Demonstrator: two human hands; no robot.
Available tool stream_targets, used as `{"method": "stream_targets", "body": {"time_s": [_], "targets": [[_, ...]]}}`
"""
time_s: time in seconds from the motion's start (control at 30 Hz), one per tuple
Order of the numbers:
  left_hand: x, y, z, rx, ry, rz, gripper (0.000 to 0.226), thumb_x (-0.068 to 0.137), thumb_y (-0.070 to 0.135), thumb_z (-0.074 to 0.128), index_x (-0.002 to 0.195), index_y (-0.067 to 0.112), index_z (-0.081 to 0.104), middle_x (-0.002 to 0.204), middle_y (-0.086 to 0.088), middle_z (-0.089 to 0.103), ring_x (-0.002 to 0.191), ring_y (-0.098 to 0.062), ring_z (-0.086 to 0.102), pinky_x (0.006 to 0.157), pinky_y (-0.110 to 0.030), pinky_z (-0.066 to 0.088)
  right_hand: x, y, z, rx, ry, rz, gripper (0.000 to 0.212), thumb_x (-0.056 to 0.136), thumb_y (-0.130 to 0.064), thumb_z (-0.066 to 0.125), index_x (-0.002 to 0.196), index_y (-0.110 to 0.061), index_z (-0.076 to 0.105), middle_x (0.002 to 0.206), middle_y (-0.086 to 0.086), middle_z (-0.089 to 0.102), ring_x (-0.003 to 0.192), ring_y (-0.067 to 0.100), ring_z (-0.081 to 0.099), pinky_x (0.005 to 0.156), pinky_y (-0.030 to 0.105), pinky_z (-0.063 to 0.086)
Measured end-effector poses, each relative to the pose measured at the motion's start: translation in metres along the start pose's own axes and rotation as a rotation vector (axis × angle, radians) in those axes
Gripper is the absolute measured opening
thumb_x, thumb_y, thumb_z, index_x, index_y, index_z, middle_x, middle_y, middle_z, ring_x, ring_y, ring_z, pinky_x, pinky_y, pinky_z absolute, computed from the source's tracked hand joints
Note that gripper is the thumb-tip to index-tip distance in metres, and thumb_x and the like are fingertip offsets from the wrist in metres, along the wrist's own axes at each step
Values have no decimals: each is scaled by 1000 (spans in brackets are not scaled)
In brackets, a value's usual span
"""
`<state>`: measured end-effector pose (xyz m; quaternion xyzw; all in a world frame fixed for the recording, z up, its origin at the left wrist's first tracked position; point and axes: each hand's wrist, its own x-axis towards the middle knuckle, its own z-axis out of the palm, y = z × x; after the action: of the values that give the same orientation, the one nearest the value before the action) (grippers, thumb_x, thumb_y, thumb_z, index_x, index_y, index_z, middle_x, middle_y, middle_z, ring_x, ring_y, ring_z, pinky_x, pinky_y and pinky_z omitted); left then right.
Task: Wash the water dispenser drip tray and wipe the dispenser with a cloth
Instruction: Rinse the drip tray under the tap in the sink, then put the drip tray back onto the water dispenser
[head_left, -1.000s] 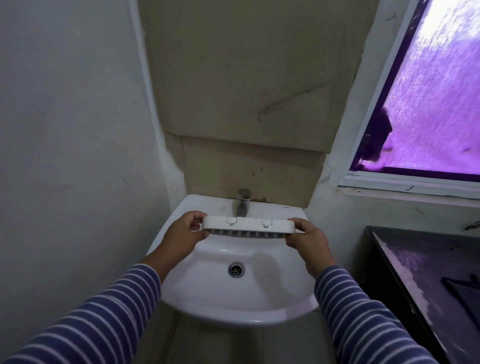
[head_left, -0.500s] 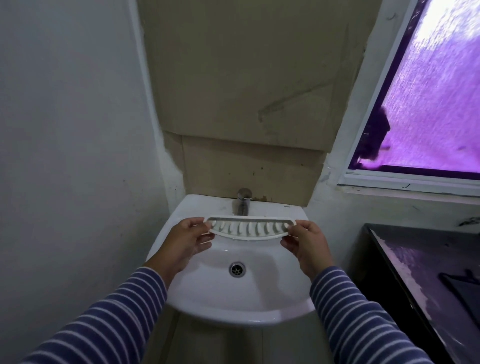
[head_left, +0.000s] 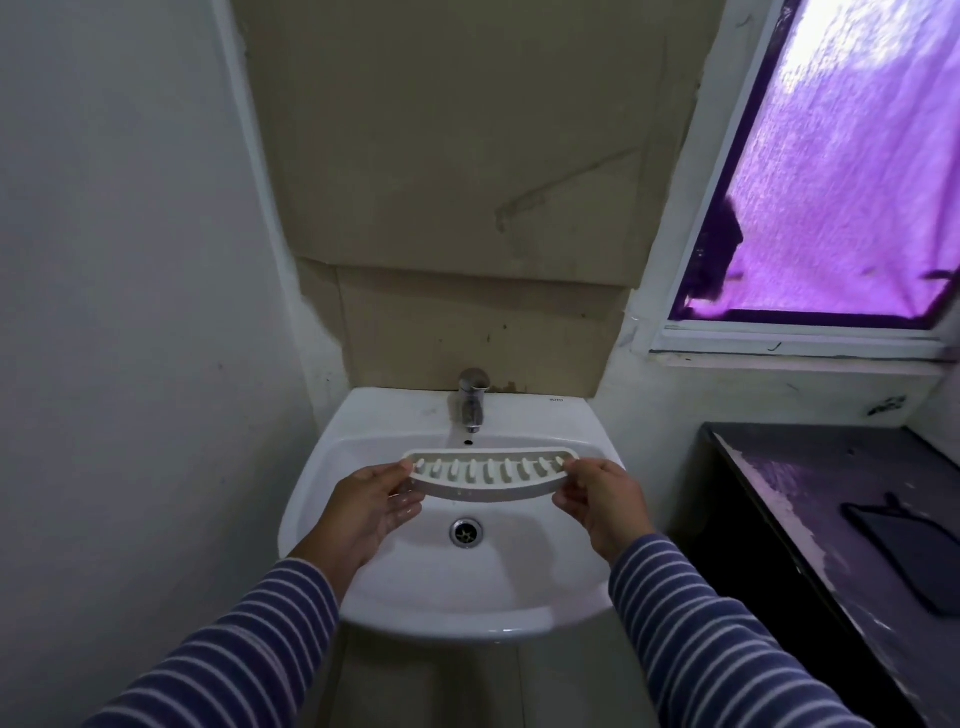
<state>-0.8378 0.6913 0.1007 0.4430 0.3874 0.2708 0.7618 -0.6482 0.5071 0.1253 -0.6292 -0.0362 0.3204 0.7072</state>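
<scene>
The fingers (head_left: 401, 500) of the left hand (head_left: 363, 512) curl under one end of the white drip tray (head_left: 488, 475), thumb on top, and the right hand (head_left: 602, 506) pinches the other end the same way. Between them the tray is level, slotted face up, held in the air over the bowl of the white sink (head_left: 467, 618). Just below the fingers is the drain (head_left: 466, 531); just beyond them, the tap (head_left: 471, 397). Striped sleeves (head_left: 701, 623) run back from the wrists. Out past the right hand lies a dark counter (head_left: 810, 483), a purple-lit window (head_left: 857, 156) above it.
</scene>
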Motion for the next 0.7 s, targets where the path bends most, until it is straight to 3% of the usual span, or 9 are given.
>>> {"method": "stream_targets", "body": {"time_s": [0.1,0.33,0.7], "targets": [[4,3,3,2,-16,18,24,83,19,71,99,3,64,79,-10,72,74,-24,71,65,-33,57,0,1,-1,16,23,-20,11,89,-12,63,96,-4,65,93,18,68,83,29,66,70,34,60],[0,11,21,2,-54,49,22,83,20,70,97,5,65,70,-5,71,67,-19,70,62,-31,56,-9,-6,-14,58,58,-68,13,89,-14,63,96,-4,64,96,18,66,85,30,66,73,36,59],[-54,-10,94,11,-78,73,29,83,22,70,104,4,64,85,-12,76,76,-23,73,61,-30,59,-45,-26,-102,88,52,-161,18,89,-15,61,100,0,62,94,21,66,84,30,65,67,33,57]]}}
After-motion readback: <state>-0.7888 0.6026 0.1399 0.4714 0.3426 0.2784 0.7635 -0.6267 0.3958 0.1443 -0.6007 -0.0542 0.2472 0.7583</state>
